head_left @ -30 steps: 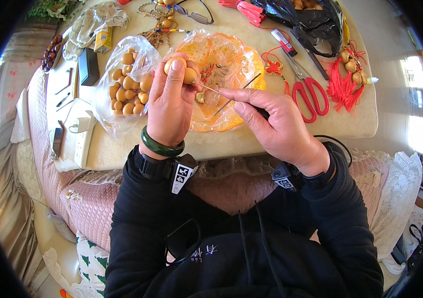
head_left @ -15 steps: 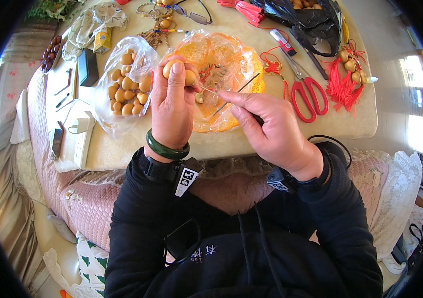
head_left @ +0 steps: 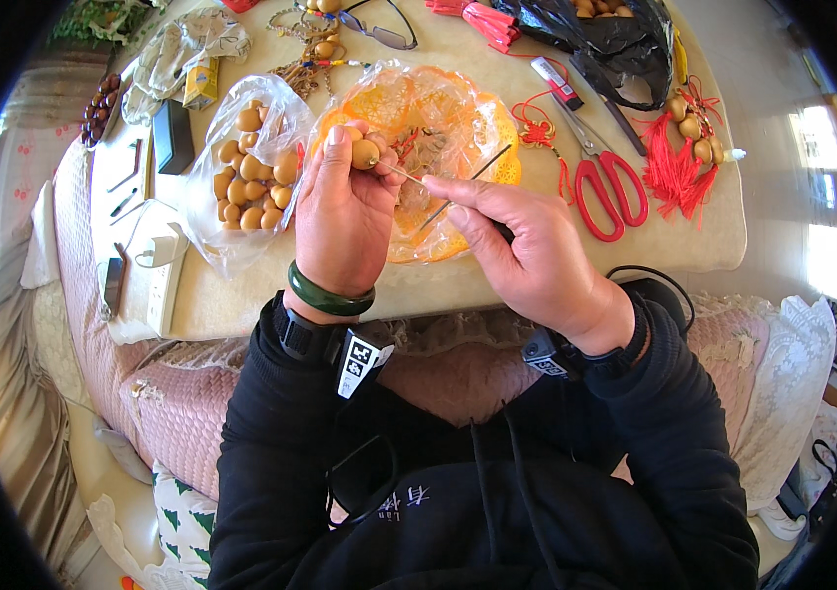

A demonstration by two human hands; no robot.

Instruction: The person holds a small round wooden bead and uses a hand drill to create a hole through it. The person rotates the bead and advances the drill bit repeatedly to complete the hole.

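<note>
Tan and smooth, a small gourd [head_left: 365,152] sits pinched between the thumb and fingers of the left hand [head_left: 343,221], held above an orange dish [head_left: 492,147] wrapped in clear plastic film on a pale table [head_left: 458,285]. The right hand [head_left: 526,258] is closed around a thin metal needle [head_left: 465,183], its fingertips close to the gourd; a fine thread or wire [head_left: 401,174] runs from the gourd toward those fingertips, though whether it is part of the needle cannot be told. The two hands work near each other without touching, both raised over the dish.

Just left of the left hand lies a clear plastic bag [head_left: 241,167] filled with more tan gourds. Red-handled scissors [head_left: 607,182] rest on the table to the right of the dish, beside red tassels [head_left: 676,167] strung with small gourds. A black plastic bag [head_left: 600,39] sits at the far edge, and a pair of glasses [head_left: 384,29] lies near the top. A green bangle [head_left: 328,295] circles the left wrist, and black sleeves cover both forearms.
</note>
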